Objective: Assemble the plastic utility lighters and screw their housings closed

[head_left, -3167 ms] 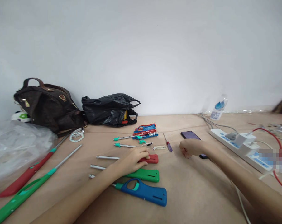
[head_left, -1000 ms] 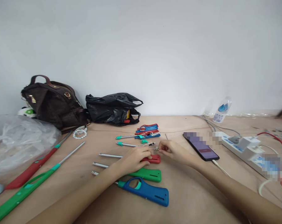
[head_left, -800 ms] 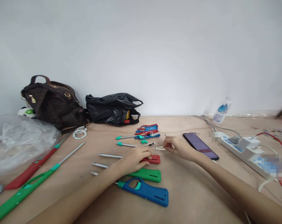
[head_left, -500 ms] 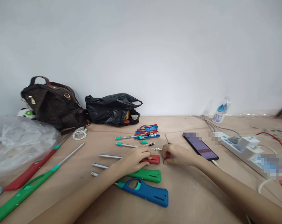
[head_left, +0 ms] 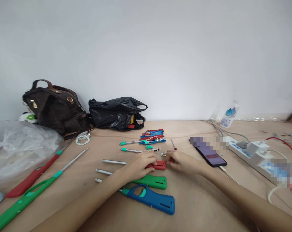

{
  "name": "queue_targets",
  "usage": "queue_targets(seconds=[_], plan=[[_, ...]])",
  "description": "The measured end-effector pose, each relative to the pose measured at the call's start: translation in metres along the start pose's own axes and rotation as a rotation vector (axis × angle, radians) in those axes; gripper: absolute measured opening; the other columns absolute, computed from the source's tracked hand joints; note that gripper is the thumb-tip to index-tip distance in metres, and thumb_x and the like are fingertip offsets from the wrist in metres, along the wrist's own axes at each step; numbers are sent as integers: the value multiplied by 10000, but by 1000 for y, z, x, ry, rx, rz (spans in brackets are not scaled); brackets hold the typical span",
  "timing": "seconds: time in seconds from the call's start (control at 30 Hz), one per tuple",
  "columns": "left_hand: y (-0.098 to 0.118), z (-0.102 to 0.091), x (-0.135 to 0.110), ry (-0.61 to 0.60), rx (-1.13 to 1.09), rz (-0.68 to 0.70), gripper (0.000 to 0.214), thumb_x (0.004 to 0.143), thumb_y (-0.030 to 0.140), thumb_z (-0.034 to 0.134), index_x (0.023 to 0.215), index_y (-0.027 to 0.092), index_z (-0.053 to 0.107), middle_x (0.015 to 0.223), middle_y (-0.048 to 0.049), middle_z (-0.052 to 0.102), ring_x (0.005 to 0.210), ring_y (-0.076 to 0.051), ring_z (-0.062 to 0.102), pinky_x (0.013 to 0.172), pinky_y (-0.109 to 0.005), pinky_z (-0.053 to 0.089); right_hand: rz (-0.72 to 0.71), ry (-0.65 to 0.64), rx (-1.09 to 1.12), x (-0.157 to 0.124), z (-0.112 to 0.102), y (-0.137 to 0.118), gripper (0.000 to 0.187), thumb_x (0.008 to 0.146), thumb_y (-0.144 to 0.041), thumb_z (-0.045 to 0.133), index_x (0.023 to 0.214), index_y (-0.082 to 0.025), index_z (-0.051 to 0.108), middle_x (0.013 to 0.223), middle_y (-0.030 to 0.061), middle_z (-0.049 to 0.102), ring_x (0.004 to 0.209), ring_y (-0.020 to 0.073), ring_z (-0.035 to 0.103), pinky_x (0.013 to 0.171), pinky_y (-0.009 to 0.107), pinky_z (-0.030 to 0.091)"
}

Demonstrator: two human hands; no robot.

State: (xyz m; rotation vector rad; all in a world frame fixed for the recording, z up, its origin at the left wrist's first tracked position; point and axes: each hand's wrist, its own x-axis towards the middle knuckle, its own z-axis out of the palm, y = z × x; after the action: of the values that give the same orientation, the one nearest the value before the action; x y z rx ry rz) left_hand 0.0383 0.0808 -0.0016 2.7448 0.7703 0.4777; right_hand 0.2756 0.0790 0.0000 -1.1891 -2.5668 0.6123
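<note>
My left hand (head_left: 141, 163) lies curled over a red long-nosed lighter (head_left: 161, 165), fingers and thumb gripping its handle; the metal tube sticks out to the left. My right hand (head_left: 182, 161) is closed in a pinch at the handle's right end, its fingertips largely hidden. Just behind the fingers are a small clear-and-metal lighter part (head_left: 163, 154) and a screwdriver (head_left: 174, 145) with a red handle. Nearer me lie a green lighter (head_left: 155, 181) and a blue lighter (head_left: 155, 200). Beyond my left hand sit a lighter tube with a teal tip (head_left: 132, 150) and opened lighter shells (head_left: 155, 132).
A phone (head_left: 210, 153) and a white power strip (head_left: 247, 158) with cables are on the right, a bottle (head_left: 229, 115) by the wall. On the left are longer red (head_left: 33, 177) and green lighters (head_left: 22, 201), clear plastic (head_left: 25, 148), a backpack (head_left: 54, 109) and a black bag (head_left: 114, 114).
My right hand has shifted slightly left, up to the red lighter's end, uncovering more of the screwdriver's red handle. My left hand stays in place.
</note>
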Motion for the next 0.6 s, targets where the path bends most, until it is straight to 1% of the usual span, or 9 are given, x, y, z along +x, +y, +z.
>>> queue_targets(seconds=[0.1, 0.17, 0.37, 0.6], plan=[[0, 0, 1, -8, -3, -3, 42, 838, 131, 590, 847, 170, 576, 991, -51, 618, 894, -205, 583, 773, -282, 435, 21, -1, 173, 1, -3, -4, 83, 842, -166, 450, 798, -174, 520, 717, -5, 528, 636, 126, 462, 591, 244, 355], [1, -1, 1, -11, 0, -3, 55, 830, 123, 603, 839, 168, 572, 994, -50, 620, 894, -206, 585, 770, -281, 435, 14, -4, 236, 3, -2, -6, 85, 850, -178, 446, 789, -177, 504, 710, -15, 509, 636, 121, 448, 593, 243, 351], [1, -1, 1, -9, 13, -4, 86, 818, 104, 628, 839, 161, 567, 987, -53, 622, 888, -207, 586, 765, -277, 434, 35, -16, 272, 8, 3, -8, 89, 834, -166, 441, 755, -181, 478, 718, -11, 502, 650, 124, 441, 610, 252, 349], [0, 0, 1, 1, 18, 20, 86, 820, 111, 627, 845, 164, 564, 999, -52, 619, 894, -206, 582, 776, -279, 432, 39, -71, 324, 12, 2, -4, 110, 832, -169, 453, 732, -171, 498, 685, -21, 497, 631, 117, 423, 589, 245, 343]])
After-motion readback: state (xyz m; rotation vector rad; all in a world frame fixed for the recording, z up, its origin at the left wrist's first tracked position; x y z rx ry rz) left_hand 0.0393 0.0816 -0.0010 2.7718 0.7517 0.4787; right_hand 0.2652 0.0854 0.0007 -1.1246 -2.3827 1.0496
